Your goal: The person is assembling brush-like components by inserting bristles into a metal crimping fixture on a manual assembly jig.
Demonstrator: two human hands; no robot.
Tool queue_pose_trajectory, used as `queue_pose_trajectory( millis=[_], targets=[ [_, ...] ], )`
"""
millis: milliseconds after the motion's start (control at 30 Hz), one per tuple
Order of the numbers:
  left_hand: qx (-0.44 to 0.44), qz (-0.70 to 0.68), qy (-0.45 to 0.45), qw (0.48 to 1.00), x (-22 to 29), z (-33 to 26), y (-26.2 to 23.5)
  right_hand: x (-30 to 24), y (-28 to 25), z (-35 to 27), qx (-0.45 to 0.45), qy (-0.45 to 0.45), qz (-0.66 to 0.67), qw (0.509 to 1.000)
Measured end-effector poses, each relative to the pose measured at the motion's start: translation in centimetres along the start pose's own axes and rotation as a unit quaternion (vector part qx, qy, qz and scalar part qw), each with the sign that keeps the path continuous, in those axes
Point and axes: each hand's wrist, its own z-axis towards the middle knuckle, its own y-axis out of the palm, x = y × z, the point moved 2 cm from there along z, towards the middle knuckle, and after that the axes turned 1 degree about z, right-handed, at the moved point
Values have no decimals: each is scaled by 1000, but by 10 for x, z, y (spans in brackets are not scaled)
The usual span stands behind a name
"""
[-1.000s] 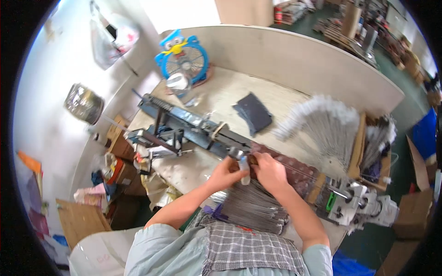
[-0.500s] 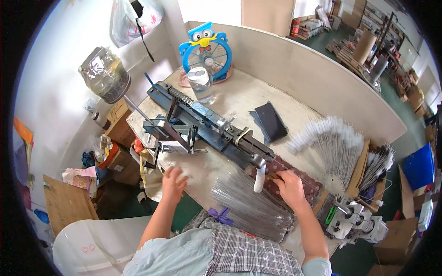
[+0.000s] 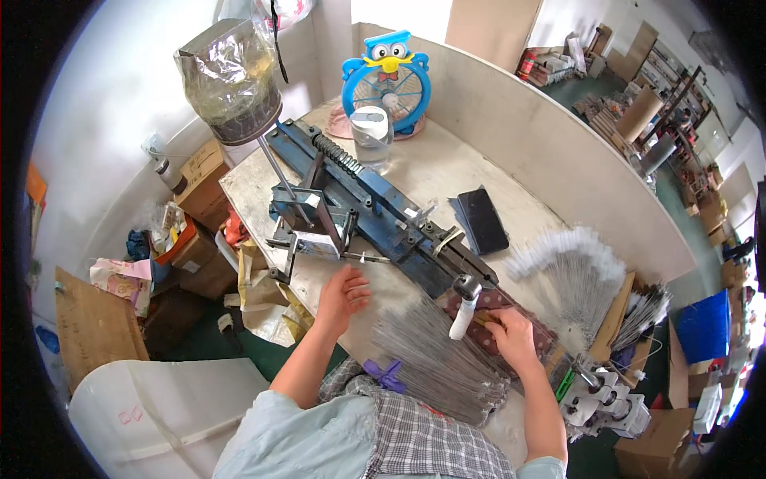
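Note:
My left hand (image 3: 345, 297) hovers over the near edge of the bench with its fingers apart, holding nothing. Just beyond it is the thin rod tip of a small metal fixture (image 3: 315, 227), which has a crank at its side. On the right, my right hand (image 3: 511, 335) has its fingers pinched at a dark red spotted cloth (image 3: 536, 323); what they hold is too small to make out. Beside those fingers stands a white-wrapped lever handle (image 3: 463, 318) of the long blue metal bench machine (image 3: 383, 207). A bundle of thin metal wires (image 3: 435, 359) lies between my hands.
White-tipped wire brushes (image 3: 570, 271) fan out at the right, near a grey metal mechanism (image 3: 606, 403). Behind the machine are a phone (image 3: 484, 222), a lidded clear jug (image 3: 372, 136) and a blue fan (image 3: 387, 92). A plastic-wrapped canister (image 3: 235, 84) rises on a rod at the left.
My left hand has moved forward and right, closer to the fixture's rod. My right hand stays beside the lever handle. The whole view has shifted slightly.

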Motion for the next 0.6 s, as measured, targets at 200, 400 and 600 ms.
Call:
queue_pose_trajectory(
  millis=[200, 400, 600],
  targets=[
    [-82, 43, -143, 985, 13, 28, 19, -20, -14, -18, -21, -17, -13, 1000],
    [-69, 42, -86, 993, 9, 21, 21, -38, -24, -25, -20, -48, -9, 999],
    [-22, 53, 6, 998, -4, 19, 29, -60, -57, -27, 47, -75, 11, 996]
  ],
)
